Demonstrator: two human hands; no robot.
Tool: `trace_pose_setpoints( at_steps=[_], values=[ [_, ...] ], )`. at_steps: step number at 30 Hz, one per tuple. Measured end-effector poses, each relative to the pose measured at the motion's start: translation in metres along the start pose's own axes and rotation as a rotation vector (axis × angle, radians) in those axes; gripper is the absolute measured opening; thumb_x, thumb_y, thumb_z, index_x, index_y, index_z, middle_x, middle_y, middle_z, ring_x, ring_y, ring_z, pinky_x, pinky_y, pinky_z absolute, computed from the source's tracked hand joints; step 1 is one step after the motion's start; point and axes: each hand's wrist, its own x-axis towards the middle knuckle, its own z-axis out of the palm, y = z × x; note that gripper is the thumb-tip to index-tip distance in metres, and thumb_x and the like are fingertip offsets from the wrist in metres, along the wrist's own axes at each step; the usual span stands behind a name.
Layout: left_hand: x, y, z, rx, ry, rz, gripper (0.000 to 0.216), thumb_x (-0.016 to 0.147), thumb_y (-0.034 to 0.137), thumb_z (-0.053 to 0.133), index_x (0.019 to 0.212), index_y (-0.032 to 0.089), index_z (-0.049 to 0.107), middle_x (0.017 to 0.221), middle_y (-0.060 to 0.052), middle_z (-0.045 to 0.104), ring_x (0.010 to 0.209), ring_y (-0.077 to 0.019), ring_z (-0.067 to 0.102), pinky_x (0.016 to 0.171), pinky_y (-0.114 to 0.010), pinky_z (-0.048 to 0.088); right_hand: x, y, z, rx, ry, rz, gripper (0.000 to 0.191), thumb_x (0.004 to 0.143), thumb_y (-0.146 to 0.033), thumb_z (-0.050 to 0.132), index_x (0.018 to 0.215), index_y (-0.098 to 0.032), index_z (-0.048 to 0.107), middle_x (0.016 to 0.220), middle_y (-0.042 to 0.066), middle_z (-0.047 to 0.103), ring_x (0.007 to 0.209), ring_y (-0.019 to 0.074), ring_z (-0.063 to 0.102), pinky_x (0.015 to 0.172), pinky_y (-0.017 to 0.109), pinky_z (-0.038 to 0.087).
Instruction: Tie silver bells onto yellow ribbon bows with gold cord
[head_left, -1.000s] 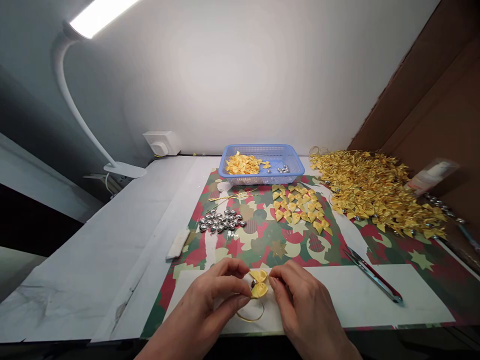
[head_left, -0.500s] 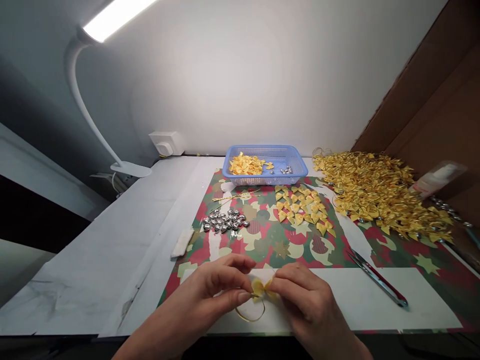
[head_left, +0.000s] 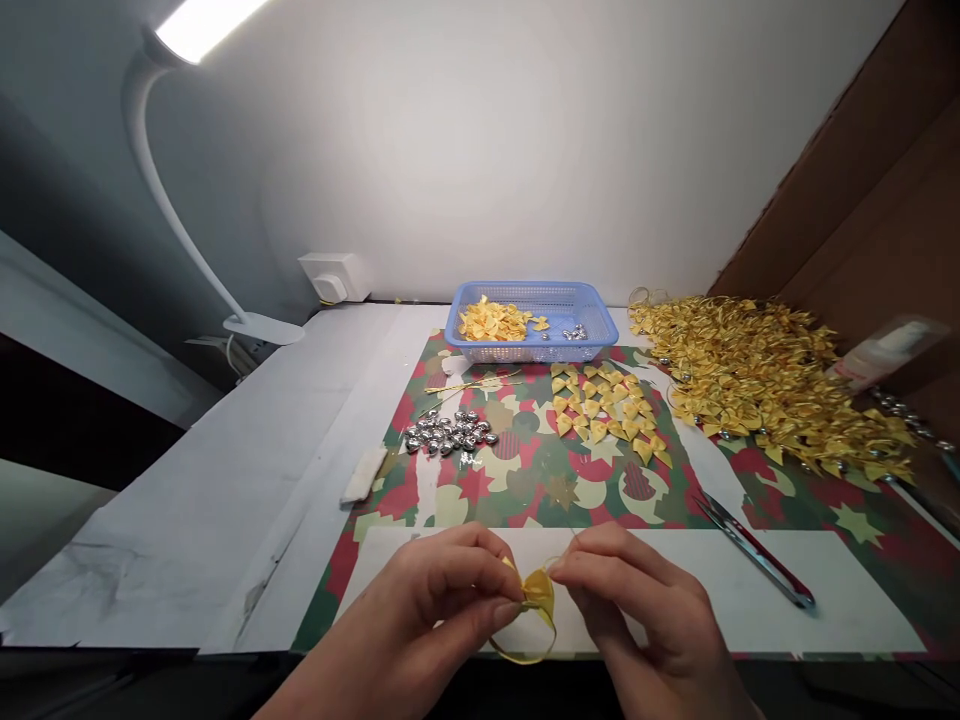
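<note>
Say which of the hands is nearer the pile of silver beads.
Left. The left hand is in front of the silver beads; the right hand is farther off, in front and to their right.

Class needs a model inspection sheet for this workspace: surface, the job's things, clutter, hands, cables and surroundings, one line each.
Surface: patterned mat on a white-covered table; white sheet at the front.
Job's things: yellow bow in hand, cord loop below; silver beads, laid-out bows, blue basket and golden heap beyond.
Clutter: metal tool at right, white pad at left, bottle by the heap.
Hands: left hand pinches the bow between its fingers; right hand beside it, grip unclear.
Cables: white cable near the lamp's base.
Surroundings: lit lamp, pale wall, brown cardboard at right.
</note>
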Motion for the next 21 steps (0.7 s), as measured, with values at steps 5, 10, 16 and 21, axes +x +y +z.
trace_pose_setpoints(
  at_steps=[5, 10, 16, 21],
  values=[
    [-0.007, 0.005, 0.006, 0.147, 0.051, 0.03, 0.022, 0.094, 0.027, 0.055, 0.082, 0.024, 0.073, 0.088, -0.003, 0.065, 0.077, -0.0183, 0.064, 0.067, -0.024, 0.05, -0.008, -0.011, 0.0, 0.032, -0.029, 0.066, 0.032, 0.088, -0.007, 0.059, 0.114, -0.027, 0.059, 0.092, 0.002, 0.058, 0.077, 0.0144, 0.06, 0.066, 0.025, 0.052],
    [-0.01, 0.006, 0.011, 0.178, 0.086, 0.125, 0.024, 0.095, 0.024, 0.051, 0.083, 0.025, 0.072, 0.086, -0.002, 0.065, 0.073, -0.017, 0.065, 0.065, -0.022, 0.05, -0.007, -0.007, 0.014, -0.039, 0.021, 0.06, 0.023, 0.088, -0.007, 0.058, 0.104, -0.024, 0.061, 0.084, 0.001, 0.053, 0.072, 0.0142, 0.055, 0.061, 0.025, 0.047],
    [-0.013, 0.004, 0.013, 0.209, 0.13, 0.189, 0.024, 0.093, 0.018, 0.052, 0.082, 0.024, 0.073, 0.085, -0.003, 0.068, 0.075, -0.0172, 0.066, 0.066, -0.021, 0.051, -0.003, -0.008, 0.021, 0.035, 0.063, 0.079, 0.017, 0.089, -0.007, 0.054, 0.089, -0.023, 0.058, 0.085, 0.002, 0.056, 0.078, 0.0155, 0.059, 0.069, 0.027, 0.049],
    [-0.015, 0.002, 0.012, 0.165, 0.09, 0.131, 0.018, 0.093, 0.017, 0.052, 0.089, 0.025, 0.069, 0.086, -0.001, 0.073, 0.078, -0.0177, 0.07, 0.069, -0.02, 0.054, -0.001, -0.013, 0.019, 0.026, 0.028, 0.166, 0.018, 0.085, -0.005, 0.055, 0.084, -0.023, 0.056, 0.081, -0.001, 0.054, 0.073, 0.013, 0.06, 0.065, 0.024, 0.045]
  ],
)
